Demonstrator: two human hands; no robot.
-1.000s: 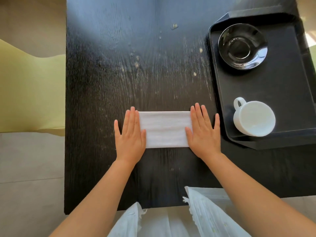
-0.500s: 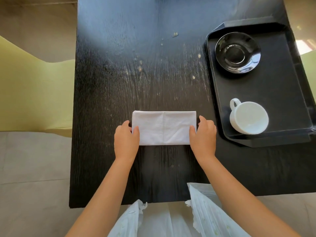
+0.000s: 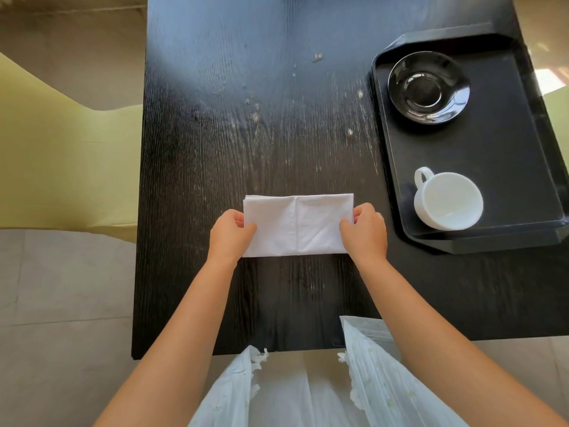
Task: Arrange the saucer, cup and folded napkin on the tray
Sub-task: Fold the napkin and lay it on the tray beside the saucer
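Observation:
A white folded napkin (image 3: 297, 224) lies as a long rectangle on the black table (image 3: 246, 118), with a crease down its middle. My left hand (image 3: 230, 235) pinches its left end and my right hand (image 3: 366, 232) pinches its right end. To the right sits a black tray (image 3: 505, 167). A glossy black saucer (image 3: 428, 87) rests in the tray's far part. A white cup (image 3: 446, 200) stands upright in the tray's near part, handle pointing to the far left.
Pale scuffs and crumbs mark the table's far middle. A yellow-green seat (image 3: 61, 167) is beside the table's left edge. The table's near edge runs just in front of my white clothing (image 3: 308, 392). Grey floor shows on both sides.
My hands went from lying flat on the napkin's ends to curling and pinching those ends. The napkin's ends look slightly raised. The cup and saucer have not moved on the tray.

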